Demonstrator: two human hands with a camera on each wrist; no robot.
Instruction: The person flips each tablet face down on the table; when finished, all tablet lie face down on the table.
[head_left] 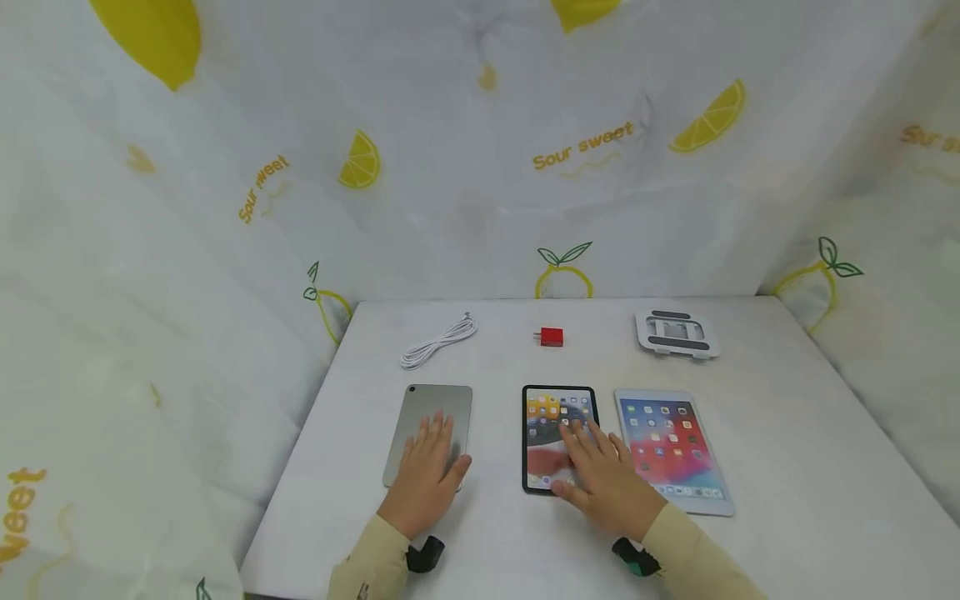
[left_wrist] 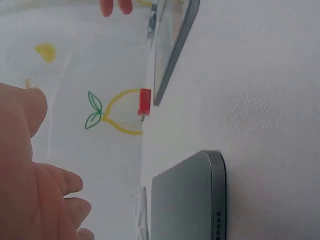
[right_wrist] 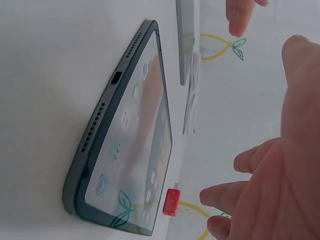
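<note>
My left hand [head_left: 424, 477] hovers with straight fingers over a grey tablet [head_left: 442, 400] that lies face down, its camera at the top left corner. In the left wrist view a gap shows between that palm and the tablet [left_wrist: 185, 195]. My right hand [head_left: 603, 479], fingers spread, is held above a black-framed tablet [head_left: 543, 462] with a lit home screen. The right wrist view shows the hand [right_wrist: 270, 190] apart from this tablet [right_wrist: 130, 135]. To its right lies a white-framed tablet [head_left: 671, 450], screen lit, partly behind the right hand. Neither hand holds anything.
Along the back of the white table [head_left: 495, 550] lie a coiled white cable [head_left: 438, 342], a red charger plug [head_left: 552, 337] and a folded white stand [head_left: 677, 335] with grey pads. A lemon-print sheet [head_left: 450, 233] hangs behind and at the sides.
</note>
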